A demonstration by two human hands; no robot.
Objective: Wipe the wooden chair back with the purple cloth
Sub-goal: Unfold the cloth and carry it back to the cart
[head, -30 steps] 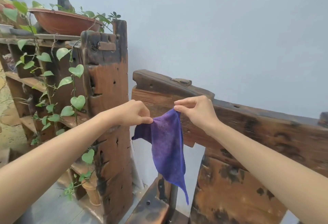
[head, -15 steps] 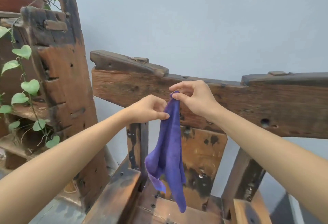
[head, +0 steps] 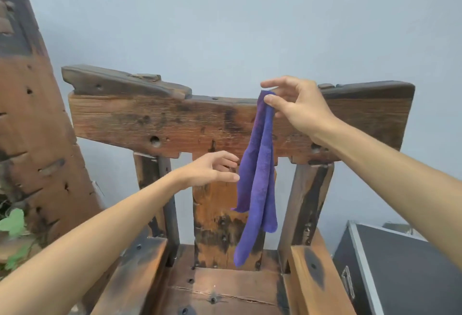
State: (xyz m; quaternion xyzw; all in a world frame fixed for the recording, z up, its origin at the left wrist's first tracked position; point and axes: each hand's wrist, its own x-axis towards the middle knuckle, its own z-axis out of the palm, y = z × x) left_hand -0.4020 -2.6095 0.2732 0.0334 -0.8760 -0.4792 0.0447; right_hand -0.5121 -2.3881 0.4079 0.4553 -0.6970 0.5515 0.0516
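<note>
The wooden chair back is a wide, dark-stained top rail on three upright slats, facing me. The purple cloth hangs long and folded in front of the rail and the middle slat. My right hand pinches the cloth's top corner between thumb and fingers, level with the rail's upper edge. My left hand is lower, just left of the hanging cloth, fingers spread and curled toward it, holding nothing.
A tall worn wooden shelf post stands at the left with green leaves at its foot. A black case with metal edging sits at the lower right. The chair's seat and armrests lie below. A pale wall is behind.
My left hand has let go of the cloth and dropped below the rail. My right hand has carried the cloth right and up. The view has swung right, centring the chair.
</note>
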